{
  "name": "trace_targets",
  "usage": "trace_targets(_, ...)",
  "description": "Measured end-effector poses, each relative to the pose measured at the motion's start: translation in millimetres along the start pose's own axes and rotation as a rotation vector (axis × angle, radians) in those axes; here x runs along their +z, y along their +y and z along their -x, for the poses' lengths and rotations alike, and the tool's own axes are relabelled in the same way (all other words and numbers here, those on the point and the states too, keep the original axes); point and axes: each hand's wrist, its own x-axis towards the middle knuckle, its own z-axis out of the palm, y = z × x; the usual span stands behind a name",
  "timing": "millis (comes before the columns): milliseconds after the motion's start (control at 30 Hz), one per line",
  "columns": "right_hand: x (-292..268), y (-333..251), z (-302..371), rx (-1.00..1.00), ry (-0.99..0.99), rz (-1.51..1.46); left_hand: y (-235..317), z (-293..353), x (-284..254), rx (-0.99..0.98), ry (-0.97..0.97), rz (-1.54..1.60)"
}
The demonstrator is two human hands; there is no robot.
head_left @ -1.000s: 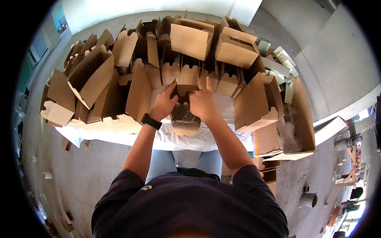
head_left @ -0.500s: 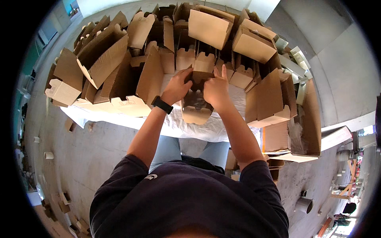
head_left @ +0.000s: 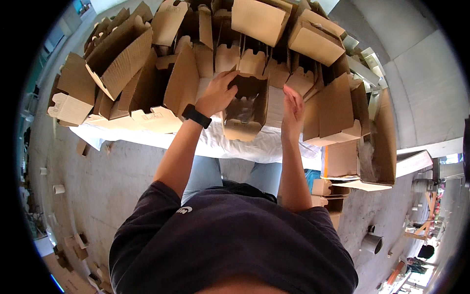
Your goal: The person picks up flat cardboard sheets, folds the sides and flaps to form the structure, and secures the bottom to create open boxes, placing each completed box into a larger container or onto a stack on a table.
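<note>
Watching remotely, I see the right hand (head_left: 293, 108) has left the cardboard box (head_left: 241, 130) since the earlier frame, its fingers extended, released, just beside the right wall. The left hand (head_left: 219, 93) still grasps the far-left wall. The box stands open-topped between both, near the worktop's (head_left: 196, 145) near edge

You've got a grey concrete-like flr (head_left: 125, 181) all round you, a plain pale-grey wall (head_left: 418, 93) on your R, bright white light (head_left: 424, 280) lower R.
</note>
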Motion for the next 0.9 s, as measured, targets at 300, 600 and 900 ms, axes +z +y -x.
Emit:
trace_targets(300, 0, -10, 50, -0.098, -0.288, 0.279, 17, -3, -15, -0.088, -0.207, -0.330)
trace_targets(600, -1, -20, 42, -0.221, -0.513, 0.283, 21, -3, -10, -0.107, -0.257, -0.441)
trace_targets(900, 7, -28, 39, -0.183, -0.692, 0.499, 15, -3, -7, -0.126, -0.225, -0.345)
